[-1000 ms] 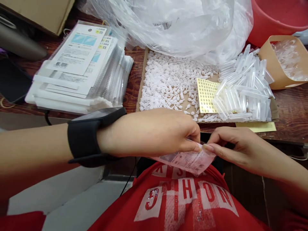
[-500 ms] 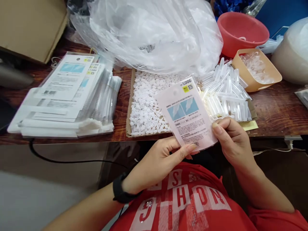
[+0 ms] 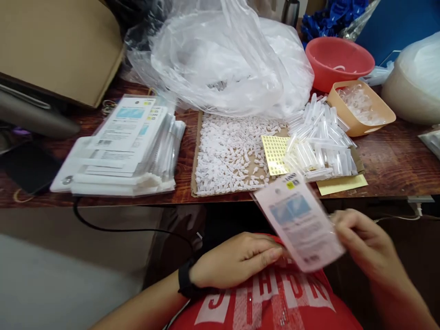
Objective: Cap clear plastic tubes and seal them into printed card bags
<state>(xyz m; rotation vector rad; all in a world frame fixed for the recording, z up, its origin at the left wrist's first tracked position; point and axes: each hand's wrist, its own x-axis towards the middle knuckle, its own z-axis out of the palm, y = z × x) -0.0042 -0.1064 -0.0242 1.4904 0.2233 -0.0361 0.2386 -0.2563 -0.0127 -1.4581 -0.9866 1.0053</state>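
Note:
A clear packet with a printed card [image 3: 298,220], white with two blue pictures and a yellow mark, is tilted over my lap and slightly blurred. My right hand [image 3: 364,240] pinches its right edge. My left hand [image 3: 240,259], with a black band on the wrist, lies against the red shirt near the packet's lower left side, its fingers close together; whether the fingertips touch the packet I cannot tell. Beyond, a cardboard tray [image 3: 194,176] holds small white pieces, a yellow sticker sheet [image 3: 275,153] and a heap of clear tubes [image 3: 318,133].
Stacked carded packets [image 3: 120,137] lie at the left beside a cardboard box [image 3: 62,46]. A big clear plastic bag [image 3: 220,59] stands behind the tray. A red bowl [image 3: 338,59] and an orange container [image 3: 388,114] are at the right. A black cable hangs below the table's front edge.
The packet has come down and to the right, off the tray, uncovering the yellow sheet. My right hand has moved down and right with it. My left hand has dropped onto the shirt.

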